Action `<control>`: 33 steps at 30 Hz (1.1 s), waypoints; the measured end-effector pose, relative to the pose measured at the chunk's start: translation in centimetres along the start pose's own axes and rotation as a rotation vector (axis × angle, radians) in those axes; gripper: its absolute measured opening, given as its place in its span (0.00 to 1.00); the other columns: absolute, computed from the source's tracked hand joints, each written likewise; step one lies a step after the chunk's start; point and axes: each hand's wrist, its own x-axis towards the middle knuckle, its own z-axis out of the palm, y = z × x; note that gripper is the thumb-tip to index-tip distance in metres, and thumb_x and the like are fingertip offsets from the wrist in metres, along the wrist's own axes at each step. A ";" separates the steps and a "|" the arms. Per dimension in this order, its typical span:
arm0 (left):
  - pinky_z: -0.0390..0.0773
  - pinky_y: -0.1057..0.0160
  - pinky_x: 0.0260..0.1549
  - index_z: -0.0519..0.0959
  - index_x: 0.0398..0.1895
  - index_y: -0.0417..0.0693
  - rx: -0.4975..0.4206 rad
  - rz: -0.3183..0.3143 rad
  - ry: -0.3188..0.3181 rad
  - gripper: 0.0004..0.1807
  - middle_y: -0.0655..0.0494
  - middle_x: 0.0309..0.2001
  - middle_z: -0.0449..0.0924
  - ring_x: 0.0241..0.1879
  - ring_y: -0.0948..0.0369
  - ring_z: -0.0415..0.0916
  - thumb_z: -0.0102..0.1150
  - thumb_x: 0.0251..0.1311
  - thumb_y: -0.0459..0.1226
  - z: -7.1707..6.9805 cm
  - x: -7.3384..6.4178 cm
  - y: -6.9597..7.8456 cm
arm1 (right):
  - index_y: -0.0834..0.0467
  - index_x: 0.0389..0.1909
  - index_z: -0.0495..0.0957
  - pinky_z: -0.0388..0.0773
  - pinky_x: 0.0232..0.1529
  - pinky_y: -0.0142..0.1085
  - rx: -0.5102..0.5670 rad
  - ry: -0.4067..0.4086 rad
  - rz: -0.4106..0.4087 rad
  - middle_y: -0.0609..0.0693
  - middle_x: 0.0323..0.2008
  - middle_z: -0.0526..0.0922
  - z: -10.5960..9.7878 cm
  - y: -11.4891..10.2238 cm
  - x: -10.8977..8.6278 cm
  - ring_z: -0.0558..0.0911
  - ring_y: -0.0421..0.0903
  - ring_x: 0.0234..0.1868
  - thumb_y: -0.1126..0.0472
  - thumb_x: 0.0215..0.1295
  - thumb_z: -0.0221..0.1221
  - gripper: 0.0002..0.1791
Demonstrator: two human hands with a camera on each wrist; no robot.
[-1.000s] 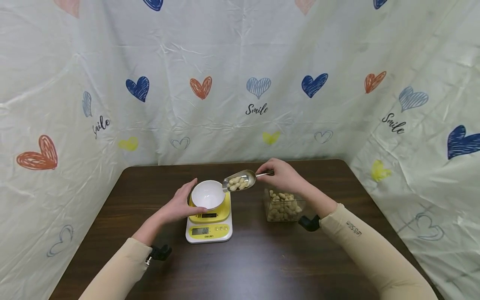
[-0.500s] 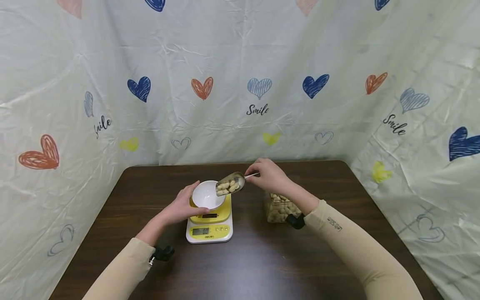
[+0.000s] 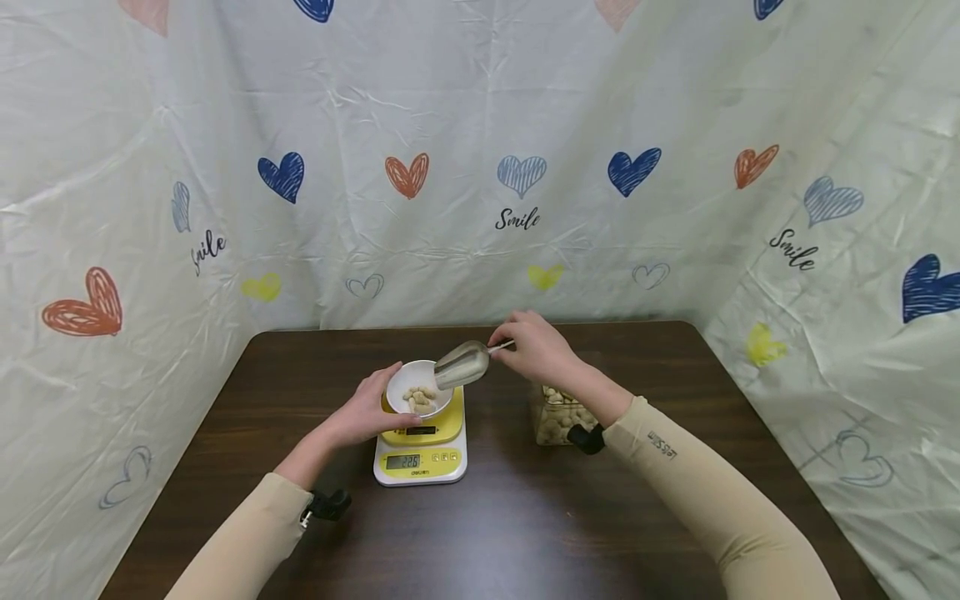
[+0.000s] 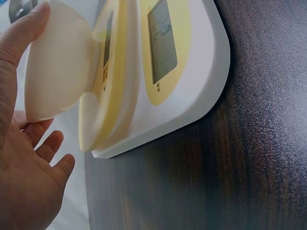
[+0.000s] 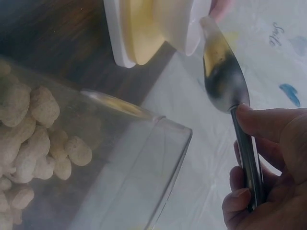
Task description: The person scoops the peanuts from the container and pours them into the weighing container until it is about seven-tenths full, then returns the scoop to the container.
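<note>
Scoop (image 3: 462, 365) overhangs the edge of the bowl (image 3: 402, 383); tabletop (image 3: 498, 433) separates scale (image 3: 442, 472) from box (image 5: 175, 128).

Got a dark wood-grain tabletop (image 3: 510, 525) below the left hand (image 3: 363, 411) and right hand (image 3: 537, 350), plus a wrinkly white sheet (image 3: 450, 75) hanging behind and either side. Covered in scribbly red, blue and yellow hearts (image 3: 634, 172), with black "Smile" lettering (image 3: 517, 219) beyond the right hand.
</note>
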 end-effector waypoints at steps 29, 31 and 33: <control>0.55 0.35 0.69 0.42 0.84 0.54 -0.004 0.070 0.041 0.66 0.49 0.80 0.50 0.78 0.45 0.44 0.76 0.52 0.59 -1.7 -0.6 2.0 | 0.48 0.47 0.88 0.71 0.55 0.50 0.041 0.031 0.050 0.48 0.50 0.83 -3.3 2.8 -2.9 0.72 0.53 0.60 0.54 0.70 0.67 0.09; 0.55 0.36 0.69 0.43 0.84 0.56 -0.009 0.080 0.043 0.65 0.51 0.80 0.50 0.78 0.47 0.44 0.76 0.52 0.58 -1.9 -0.7 2.6 | 0.48 0.47 0.88 0.70 0.55 0.50 0.031 0.042 0.052 0.48 0.50 0.83 -3.7 3.2 -3.2 0.71 0.53 0.58 0.54 0.70 0.67 0.09; 0.56 0.36 0.68 0.43 0.84 0.57 -0.015 0.095 0.046 0.65 0.52 0.80 0.51 0.77 0.48 0.45 0.76 0.52 0.58 -2.0 -0.8 3.2 | 0.48 0.47 0.88 0.69 0.55 0.51 0.019 0.057 0.051 0.48 0.50 0.83 -4.1 3.6 -3.6 0.71 0.53 0.57 0.54 0.69 0.68 0.09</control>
